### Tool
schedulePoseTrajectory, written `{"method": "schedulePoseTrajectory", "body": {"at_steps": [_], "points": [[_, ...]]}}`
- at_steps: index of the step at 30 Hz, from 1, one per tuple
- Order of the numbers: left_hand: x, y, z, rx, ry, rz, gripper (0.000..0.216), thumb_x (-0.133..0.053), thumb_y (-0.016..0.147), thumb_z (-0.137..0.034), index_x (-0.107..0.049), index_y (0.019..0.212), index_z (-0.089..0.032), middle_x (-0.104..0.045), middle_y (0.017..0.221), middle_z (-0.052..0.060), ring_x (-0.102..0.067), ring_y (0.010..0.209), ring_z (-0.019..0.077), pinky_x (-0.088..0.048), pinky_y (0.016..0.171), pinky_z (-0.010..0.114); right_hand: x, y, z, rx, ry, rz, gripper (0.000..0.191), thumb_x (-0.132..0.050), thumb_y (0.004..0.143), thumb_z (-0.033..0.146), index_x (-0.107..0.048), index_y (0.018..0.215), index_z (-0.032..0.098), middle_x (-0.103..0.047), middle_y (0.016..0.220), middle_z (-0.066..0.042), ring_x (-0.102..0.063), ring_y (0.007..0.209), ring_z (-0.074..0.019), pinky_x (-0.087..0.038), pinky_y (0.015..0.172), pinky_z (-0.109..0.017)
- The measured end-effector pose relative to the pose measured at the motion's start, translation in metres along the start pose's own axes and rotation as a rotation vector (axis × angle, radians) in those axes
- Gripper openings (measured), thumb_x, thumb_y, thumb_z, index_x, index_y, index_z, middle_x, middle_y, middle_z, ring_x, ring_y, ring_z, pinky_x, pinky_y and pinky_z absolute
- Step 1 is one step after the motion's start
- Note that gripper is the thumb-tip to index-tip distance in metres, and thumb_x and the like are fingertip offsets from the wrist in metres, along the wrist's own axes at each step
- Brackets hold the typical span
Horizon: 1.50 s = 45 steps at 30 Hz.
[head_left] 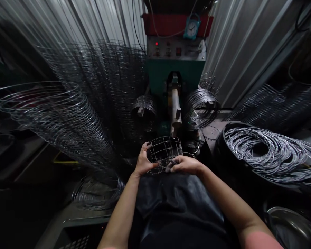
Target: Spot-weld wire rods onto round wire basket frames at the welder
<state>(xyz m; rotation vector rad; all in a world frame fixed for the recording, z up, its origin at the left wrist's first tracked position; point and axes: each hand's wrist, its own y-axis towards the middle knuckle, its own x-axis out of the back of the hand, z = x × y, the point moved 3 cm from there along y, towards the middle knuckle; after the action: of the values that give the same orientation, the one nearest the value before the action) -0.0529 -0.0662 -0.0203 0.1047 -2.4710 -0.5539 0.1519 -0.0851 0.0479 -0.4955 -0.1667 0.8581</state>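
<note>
A round wire basket with a grid of thin metal wires is held low in front of me, just below the rod-like arm of a green machine. My left hand grips its left side, thumb at the near edge and fingertips, which look covered, round the far side. At the near right edge, my right hand has its fingers closed on the basket's wire; the covered fingertips hide the exact spot. The basket's top wires come close to the arm's tip, and I cannot tell whether they touch.
The green machine has a lit red lamp and a blue clock. Wire coils hang beside its arm. Tall stacks of wire frames lean at left. Right stands a black tub of wire rings; a metal bowl sits below.
</note>
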Motion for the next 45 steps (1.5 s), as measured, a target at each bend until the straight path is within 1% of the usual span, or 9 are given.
{"method": "schedulePoseTrajectory", "body": {"at_steps": [4, 9, 11, 17, 19, 28, 34, 38, 45], "points": [[-0.013, 0.003, -0.016, -0.085, 0.158, 0.1, 0.088, -0.08, 0.048, -0.039, -0.043, 0.123, -0.012, -0.036, 0.138, 0.02, -0.031, 0.131, 0.0361, -0.026, 0.108, 0.053, 0.007, -0.009, -0.004, 0.014, -0.112, -0.078, 0.024, -0.057, 0.069, 0.018, -0.07, 0.088, 0.013, -0.05, 0.05, 0.007, -0.032, 0.039, -0.0037, -0.023, 0.039, -0.016], [-0.03, 0.012, -0.049, -0.15, 0.341, 0.228, 0.089, -0.081, 0.043, -0.035, -0.047, 0.122, -0.01, -0.036, 0.139, 0.024, -0.031, 0.13, 0.0407, -0.021, 0.108, 0.057, 0.024, 0.007, -0.012, 0.119, -0.768, -0.566, 0.016, -0.056, 0.076, 0.011, -0.071, 0.082, 0.013, -0.067, 0.077, -0.005, -0.06, 0.073, -0.0164, -0.041, 0.065, -0.023], [-0.032, 0.016, -0.056, -0.136, 0.362, 0.232, 0.087, -0.08, 0.044, -0.036, -0.048, 0.121, -0.011, -0.038, 0.138, 0.023, -0.033, 0.13, 0.0397, -0.023, 0.107, 0.055, 0.025, 0.01, -0.019, 0.177, -0.929, -0.643, 0.016, -0.055, 0.081, 0.014, -0.07, 0.087, 0.014, -0.068, 0.085, -0.008, -0.062, 0.082, -0.019, -0.043, 0.072, -0.025], [-0.036, 0.024, -0.058, -0.098, 0.352, 0.282, 0.084, -0.078, 0.046, -0.035, -0.047, 0.121, -0.016, -0.039, 0.139, 0.019, -0.034, 0.13, 0.0366, -0.027, 0.107, 0.052, 0.028, -0.003, -0.033, 0.421, -0.962, -0.502, 0.029, -0.061, 0.082, 0.025, -0.062, 0.11, 0.019, -0.065, 0.1, -0.008, -0.062, 0.091, -0.0172, -0.047, 0.08, -0.026], [-0.039, 0.026, -0.057, -0.083, 0.348, 0.306, 0.084, -0.078, 0.046, -0.037, -0.047, 0.122, -0.016, -0.039, 0.139, 0.018, -0.034, 0.13, 0.0362, -0.027, 0.107, 0.052, 0.03, -0.006, -0.034, 0.425, -0.978, -0.499, 0.033, -0.064, 0.079, 0.023, -0.061, 0.112, 0.02, -0.064, 0.103, -0.008, -0.061, 0.092, -0.0178, -0.047, 0.08, -0.027], [-0.042, 0.038, -0.051, -0.097, 0.26, 0.321, 0.087, -0.079, 0.046, -0.041, -0.048, 0.123, -0.018, -0.039, 0.139, 0.017, -0.032, 0.131, 0.0373, -0.025, 0.108, 0.054, 0.04, 0.008, -0.043, 0.494, -0.962, -0.568, 0.014, -0.057, 0.083, 0.016, -0.066, 0.094, 0.019, -0.065, 0.09, -0.006, -0.062, 0.079, -0.0158, -0.045, 0.071, -0.024], [-0.043, 0.058, -0.039, -0.057, 0.235, 0.289, 0.086, -0.081, 0.045, -0.036, -0.049, 0.122, -0.019, -0.04, 0.138, 0.016, -0.034, 0.13, 0.0366, -0.029, 0.107, 0.052, 0.052, 0.017, -0.025, 0.508, -0.987, -0.593, 0.014, -0.057, 0.082, 0.014, -0.066, 0.091, 0.018, -0.065, 0.088, -0.007, -0.061, 0.08, -0.0169, -0.044, 0.07, -0.024], [-0.046, 0.068, -0.033, -0.049, 0.221, 0.308, 0.088, -0.082, 0.044, -0.043, -0.049, 0.122, -0.02, -0.041, 0.137, 0.015, -0.034, 0.13, 0.0351, -0.032, 0.106, 0.048, 0.057, 0.022, -0.015, 0.5, -0.989, -0.613, 0.009, -0.06, 0.081, 0.015, -0.066, 0.087, 0.019, -0.065, 0.086, -0.005, -0.061, 0.079, -0.0155, -0.043, 0.07, -0.023], [-0.05, 0.071, -0.033, -0.049, 0.273, 0.259, 0.086, -0.081, 0.046, -0.039, -0.049, 0.123, -0.017, -0.04, 0.137, 0.017, -0.036, 0.129, 0.0344, -0.032, 0.105, 0.047, 0.058, 0.026, -0.026, 0.419, -1.0, -0.733, 0.015, -0.055, 0.087, 0.02, -0.067, 0.096, 0.022, -0.067, 0.095, -0.005, -0.062, 0.085, -0.0155, -0.044, 0.074, -0.023]]}}
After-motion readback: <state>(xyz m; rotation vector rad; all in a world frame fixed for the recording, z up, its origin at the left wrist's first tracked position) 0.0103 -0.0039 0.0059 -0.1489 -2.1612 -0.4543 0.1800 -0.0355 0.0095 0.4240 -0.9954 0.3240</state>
